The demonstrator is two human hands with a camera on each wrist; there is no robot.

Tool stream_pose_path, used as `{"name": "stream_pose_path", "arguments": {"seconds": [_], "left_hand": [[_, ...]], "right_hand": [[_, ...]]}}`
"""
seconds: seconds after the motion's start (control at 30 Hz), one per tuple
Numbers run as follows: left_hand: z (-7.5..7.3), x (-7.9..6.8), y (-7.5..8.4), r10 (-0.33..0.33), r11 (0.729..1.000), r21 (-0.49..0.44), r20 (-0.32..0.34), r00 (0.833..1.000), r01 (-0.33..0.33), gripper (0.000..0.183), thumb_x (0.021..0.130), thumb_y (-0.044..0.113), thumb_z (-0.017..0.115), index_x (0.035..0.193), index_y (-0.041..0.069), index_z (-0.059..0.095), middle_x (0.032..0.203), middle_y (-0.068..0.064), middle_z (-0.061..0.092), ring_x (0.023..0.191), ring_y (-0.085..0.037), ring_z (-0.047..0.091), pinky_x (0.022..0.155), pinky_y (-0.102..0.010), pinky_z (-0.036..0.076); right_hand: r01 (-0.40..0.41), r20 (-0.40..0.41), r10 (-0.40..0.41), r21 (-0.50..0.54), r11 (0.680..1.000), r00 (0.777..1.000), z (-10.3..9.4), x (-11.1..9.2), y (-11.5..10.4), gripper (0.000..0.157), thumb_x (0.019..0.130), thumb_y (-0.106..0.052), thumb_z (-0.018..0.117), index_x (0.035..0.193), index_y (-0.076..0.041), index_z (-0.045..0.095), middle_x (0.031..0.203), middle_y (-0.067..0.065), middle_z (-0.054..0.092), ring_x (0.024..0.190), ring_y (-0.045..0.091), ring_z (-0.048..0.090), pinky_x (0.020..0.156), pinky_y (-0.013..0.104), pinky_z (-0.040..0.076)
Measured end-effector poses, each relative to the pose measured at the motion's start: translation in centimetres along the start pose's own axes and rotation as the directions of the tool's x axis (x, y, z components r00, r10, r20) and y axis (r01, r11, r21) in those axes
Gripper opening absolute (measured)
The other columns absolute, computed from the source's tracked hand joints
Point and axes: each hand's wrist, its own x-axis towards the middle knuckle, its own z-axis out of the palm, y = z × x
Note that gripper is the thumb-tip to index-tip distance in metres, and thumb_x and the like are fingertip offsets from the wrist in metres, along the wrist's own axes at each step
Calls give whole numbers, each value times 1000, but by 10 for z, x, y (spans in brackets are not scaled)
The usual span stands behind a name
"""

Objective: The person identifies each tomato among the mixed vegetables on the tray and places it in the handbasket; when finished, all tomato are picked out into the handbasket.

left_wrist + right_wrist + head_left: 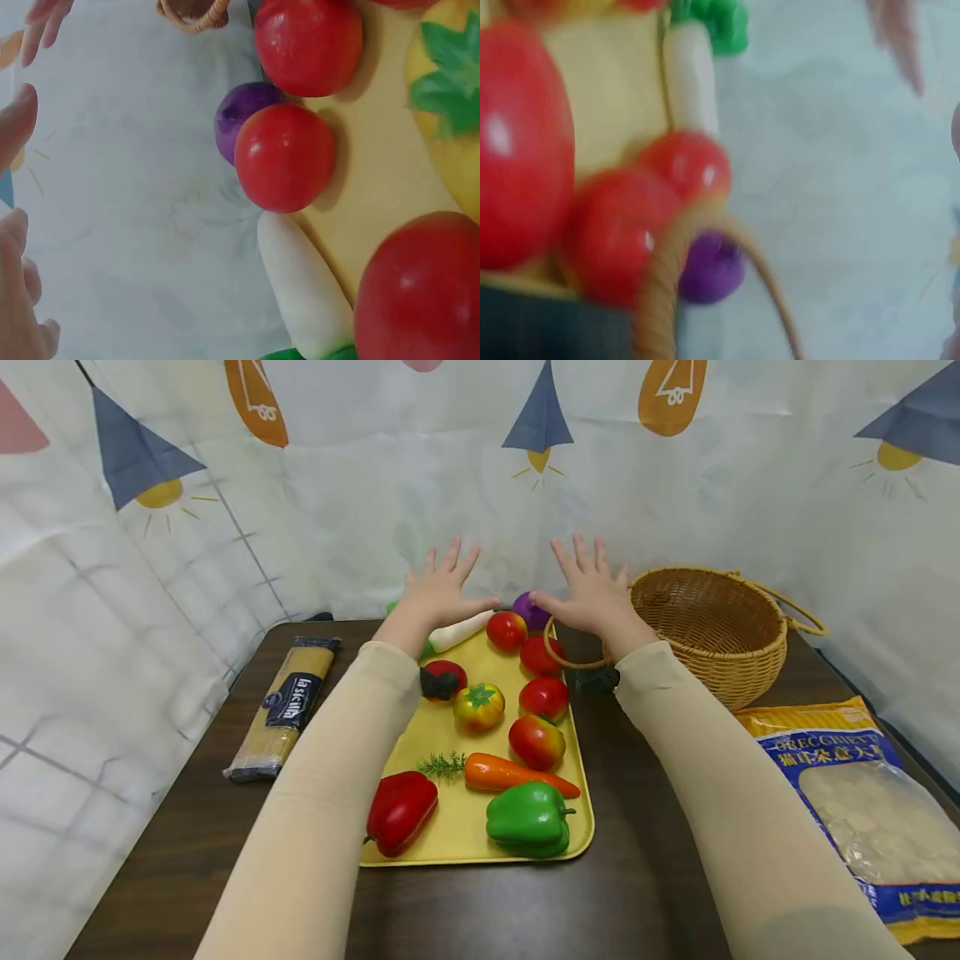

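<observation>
Both hands are raised over the far end of a yellow tray (pixel 450 852), fingers spread and holding nothing. The left hand (pixel 438 596) is nearest a white radish (pixel 461 631) with green ends. Close to the right hand (pixel 592 597) are a purple vegetable (pixel 531 610) and the handle of a wicker basket (pixel 720 668). On the tray lie several red tomatoes (pixel 543 697), a yellow-green tomato (pixel 479 707), a carrot (pixel 502 774) with leafy top, a red bell pepper (pixel 401 812) and a green bell pepper (pixel 528 820). The left sleeve overlaps the tray's left side.
A pack of spaghetti (pixel 288 706) lies on the dark table (pixel 480 910) at the left. To the right, a yellow and blue bag of orecchiette pasta (pixel 862 810) lies in front of the basket. A patterned white curtain (pixel 420 485) hangs behind the table.
</observation>
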Motion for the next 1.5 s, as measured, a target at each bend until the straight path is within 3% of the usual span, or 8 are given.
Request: {"name": "stream_pose_path", "arguments": {"seconds": [0.13,0.27,0.5,0.6,0.77,0.97,1.23,1.5], "left_hand": [[-6,-20,-17,59,995,-81,27,998,-56,88,78,73,38,141,39,-13,148,8,-24,138,-33,-15,103,-65,-3],[-6,-46,-38,163,959,-244,62,985,-143,88,81,67,44,143,36,-11,149,6,-22,139,-30,-13,106,-60,1],[9,-108,-69,264,810,-558,74,962,-179,80,87,44,53,146,33,-1,154,-1,-2,141,-28,6,107,-56,16],[20,-131,-81,259,768,-619,64,964,-165,76,89,34,54,147,29,6,153,-7,10,137,-33,20,101,-56,27],[40,-160,-107,253,714,-681,31,967,-165,70,91,19,53,147,19,11,151,-13,16,132,-38,28,95,-53,37],[61,-186,-133,206,678,-726,37,978,-115,67,91,13,51,147,13,14,150,-18,17,126,-42,34,87,-21,44],[79,-203,-151,152,698,-711,23,988,-91,64,92,16,51,146,9,18,147,-22,22,114,-20,51,83,-13,41],[94,-211,-159,103,728,-685,62,993,-32,62,92,21,51,144,6,21,146,-21,25,115,-40,46,84,-23,43]], "right_hand": [[149,-47,-148,32,988,988,0,-17,-22,86,80,-70,37,145,-33,-6,153,1,-12,139,30,-15,102,65,-6],[333,-96,-320,191,923,942,8,-41,-37,78,85,-52,52,147,-26,11,151,2,21,137,24,24,108,53,15],[413,-22,-534,661,627,845,32,-80,-44,68,87,-29,60,144,-22,25,134,6,48,118,20,50,99,45,37],[373,28,-575,735,566,818,40,-91,-38,67,85,-32,61,143,-19,29,135,7,46,120,24,48,99,48,35],[330,98,-582,742,583,807,56,-100,-26,68,84,-24,64,142,-18,31,137,5,45,122,26,45,99,48,36],[309,141,-581,734,605,802,77,-104,-18,69,82,-24,67,141,-16,33,137,6,46,122,25,46,94,44,40],[290,205,-550,675,679,810,89,-106,-10,67,78,-36,68,137,-18,42,132,7,47,107,24,45,85,40,41],[323,238,-578,638,699,780,93,-105,-5,60,80,-31,67,134,-17,46,139,6,41,121,25,40,97,43,36]]}}
